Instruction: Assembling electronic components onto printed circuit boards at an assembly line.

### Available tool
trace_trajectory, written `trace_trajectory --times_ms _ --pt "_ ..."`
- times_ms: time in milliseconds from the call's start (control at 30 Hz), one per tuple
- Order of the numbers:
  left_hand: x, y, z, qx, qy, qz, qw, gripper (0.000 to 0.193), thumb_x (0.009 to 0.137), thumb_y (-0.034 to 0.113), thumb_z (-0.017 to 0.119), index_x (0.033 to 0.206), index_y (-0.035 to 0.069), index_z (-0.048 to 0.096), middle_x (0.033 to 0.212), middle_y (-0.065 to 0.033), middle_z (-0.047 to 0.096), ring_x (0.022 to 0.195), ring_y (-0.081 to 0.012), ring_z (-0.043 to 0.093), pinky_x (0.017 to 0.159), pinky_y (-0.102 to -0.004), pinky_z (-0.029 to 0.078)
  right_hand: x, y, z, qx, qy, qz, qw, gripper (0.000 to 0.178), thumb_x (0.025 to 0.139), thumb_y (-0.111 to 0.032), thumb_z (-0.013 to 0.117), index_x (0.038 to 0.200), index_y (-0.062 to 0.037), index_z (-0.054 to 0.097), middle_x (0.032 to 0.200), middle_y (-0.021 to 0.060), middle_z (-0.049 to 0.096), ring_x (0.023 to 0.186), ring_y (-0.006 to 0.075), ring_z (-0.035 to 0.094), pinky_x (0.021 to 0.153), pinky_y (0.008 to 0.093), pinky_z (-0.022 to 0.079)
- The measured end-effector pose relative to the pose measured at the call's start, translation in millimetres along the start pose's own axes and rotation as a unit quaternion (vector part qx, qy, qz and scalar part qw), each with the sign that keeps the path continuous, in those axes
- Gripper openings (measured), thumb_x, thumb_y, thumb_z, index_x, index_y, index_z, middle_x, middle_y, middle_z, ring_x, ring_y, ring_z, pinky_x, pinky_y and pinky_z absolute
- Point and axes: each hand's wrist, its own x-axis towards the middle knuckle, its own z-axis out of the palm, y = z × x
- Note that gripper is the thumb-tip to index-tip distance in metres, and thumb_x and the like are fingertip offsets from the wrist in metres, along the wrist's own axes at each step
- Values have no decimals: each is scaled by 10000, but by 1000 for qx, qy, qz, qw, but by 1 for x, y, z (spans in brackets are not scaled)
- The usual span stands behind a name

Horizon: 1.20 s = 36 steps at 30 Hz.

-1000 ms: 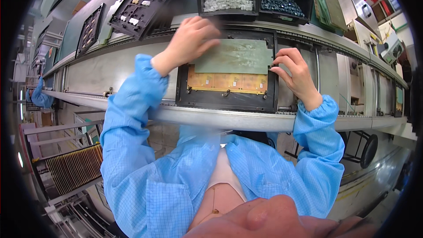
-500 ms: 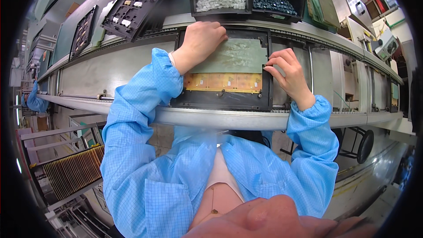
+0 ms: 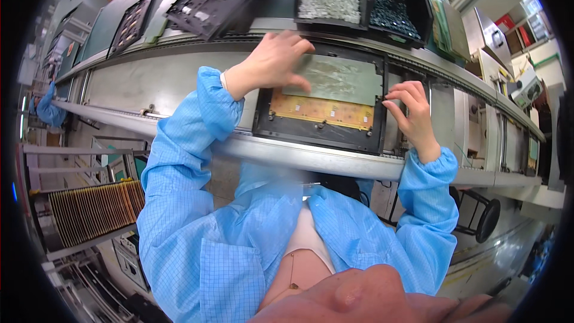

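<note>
A black frame tray [image 3: 263, 125] lies across the conveyor rails in front of me. Inside it sits a yellow-orange circuit board panel [image 3: 284, 105], its far part covered by a flat grey-green plate [image 3: 344, 81]. My left hand [image 3: 272, 63] hovers over the plate's left end, fingers spread and slightly blurred, holding nothing visible. At the tray's right edge, my right hand [image 3: 412, 113] has thumb and forefinger a little apart, the other fingers curled. Its fingertips are close beside a small dark clip [image 3: 378, 100] at the plate's corner; contact is hard to make out.
Beyond the far rail stand a black bin of whitish small parts [image 3: 329, 1] and a black bin of dark blue parts [image 3: 391, 17]. A tilted black tray [image 3: 224, 3] holds several small pieces. A rack of upright boards [image 3: 95, 212] stands at lower left.
My left hand has lifted off the plate's far left edge, its fingers spreading. The right fingertips have drawn slightly away from the clip. The whole view has shifted, the tray appearing farther right.
</note>
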Motion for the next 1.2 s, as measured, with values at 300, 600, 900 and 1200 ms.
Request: trace_trajectory --times_ms 300,600,900,1200 --pt "-5 -10 13 -6 -26 50 998 773 643 477 843 1259 109 556 1171 -78 628 1189 -274 526 1003 -454 384 42 -33 25 34 -35 -65 997 117 785 -59 754 849 -29 660 929 90 643 959 294 561 827 381 481" --pt "11 -5 24 -39 -57 62 996 758 699 425 816 1319 110 517 1185 -94 612 1178 -284 527 1019 -448 370 67 -37 53 56 -61 -64 994 128 801 -87 751 869 -28 660 940 99 645 961 297 570 827 382 488" --pt "-32 -20 16 -85 242 -27 966 245 831 248 735 1013 99 666 963 -64 667 955 -288 624 789 -393 502 65 -110 125 93 -241 -207 943 307 867 -316 696 958 -27 650 1009 134 628 1000 321 577 978 433 437" --pt "-74 -154 34 -218 434 -438 756 400 837 381 783 893 11 641 717 -57 635 582 -148 629 533 -290 518 34 -103 81 39 -352 -173 919 231 929 -278 627 894 -58 687 834 108 636 903 292 592 998 431 434"
